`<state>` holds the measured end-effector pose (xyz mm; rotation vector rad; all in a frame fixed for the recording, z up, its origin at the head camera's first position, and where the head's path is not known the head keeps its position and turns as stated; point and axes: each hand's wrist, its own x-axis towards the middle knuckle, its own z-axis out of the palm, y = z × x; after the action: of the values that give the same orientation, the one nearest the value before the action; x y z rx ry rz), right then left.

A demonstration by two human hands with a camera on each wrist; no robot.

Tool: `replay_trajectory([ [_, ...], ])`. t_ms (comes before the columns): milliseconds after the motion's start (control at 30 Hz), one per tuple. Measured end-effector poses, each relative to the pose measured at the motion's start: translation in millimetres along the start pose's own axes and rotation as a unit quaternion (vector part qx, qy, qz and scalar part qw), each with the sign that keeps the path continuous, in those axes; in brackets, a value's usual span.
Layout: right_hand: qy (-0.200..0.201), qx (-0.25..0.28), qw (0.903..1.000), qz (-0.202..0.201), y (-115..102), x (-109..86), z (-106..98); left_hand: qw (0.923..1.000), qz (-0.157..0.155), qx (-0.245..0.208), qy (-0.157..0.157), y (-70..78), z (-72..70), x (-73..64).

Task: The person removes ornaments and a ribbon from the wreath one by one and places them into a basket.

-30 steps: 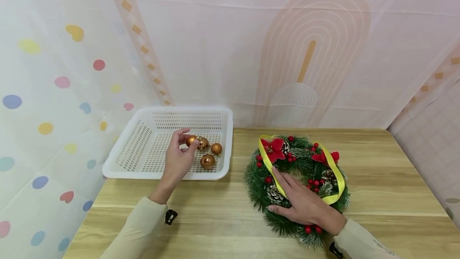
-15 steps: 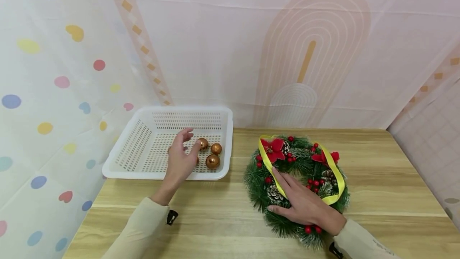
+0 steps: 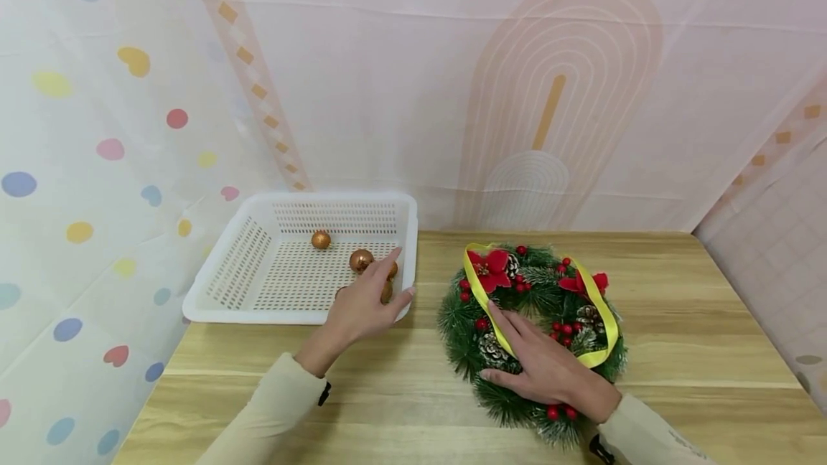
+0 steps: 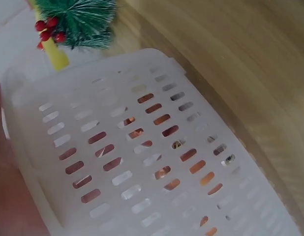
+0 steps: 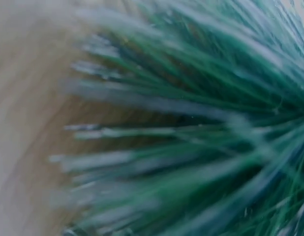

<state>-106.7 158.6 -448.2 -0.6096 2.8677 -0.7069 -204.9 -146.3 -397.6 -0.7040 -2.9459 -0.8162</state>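
Observation:
Over the front right corner of a white plastic basket (image 3: pixel 216 264), my left hand (image 3: pixel 362 307) reaches in with its fingers extended and its thumb over the right rim. Shiny gold Christmas ball ornaments lie in the basket. One ornament (image 3: pixel 321 240) is toward the back, another (image 3: pixel 361 260) just beyond the hand, and others are partly hidden by the fingers. In the left wrist view, gold and skin show through the slots of the basket wall (image 4: pixel 39 128). My right hand (image 3: pixel 545 364) rests flat on a green Christmas wreath (image 3: pixel 461 346), fingertips touching its yellow ribbon (image 3: pixel 607 350).
Both the basket and the wreath stand on a wood-grain table (image 3: pixel 400 407). A printed cloth backdrop (image 3: pixel 388 92) hangs behind the table, and a dotted one (image 3: pixel 97 235) hangs on the left. Red flowers (image 3: pixel 489 270), berries and pinecones decorate the wreath.
My left hand held a gold ornament a second ago, then let it go and moved right toward the basket's right rim. An ornament now shows near the back. My right hand has stayed still.

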Motion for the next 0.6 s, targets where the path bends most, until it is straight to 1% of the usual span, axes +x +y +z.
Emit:
replay_trajectory([
  [100, 0.000, -0.001, 1.0000, -0.002, 0.0, 0.1, 0.3, 0.9983, -0.001, 0.053, -0.022, 1.7, 2.5, -0.5],
  [233, 0.000, -0.002, 1.0000, -0.001, -0.1, -0.5, -0.4, 0.9952, -0.003, 0.090, -0.038, 3.2, 3.7, -0.7],
  [400, 0.001, -0.004, 1.0000, 0.000, -0.6, -0.6, -0.7, 0.9924, -0.004, 0.115, -0.044, 4.4, 4.1, -1.7],
  [600, 0.006, -0.005, 0.9999, -0.007, -1.7, 0.7, -0.8, 0.9915, -0.001, 0.124, -0.040, 5.0, 3.9, -2.8],
])
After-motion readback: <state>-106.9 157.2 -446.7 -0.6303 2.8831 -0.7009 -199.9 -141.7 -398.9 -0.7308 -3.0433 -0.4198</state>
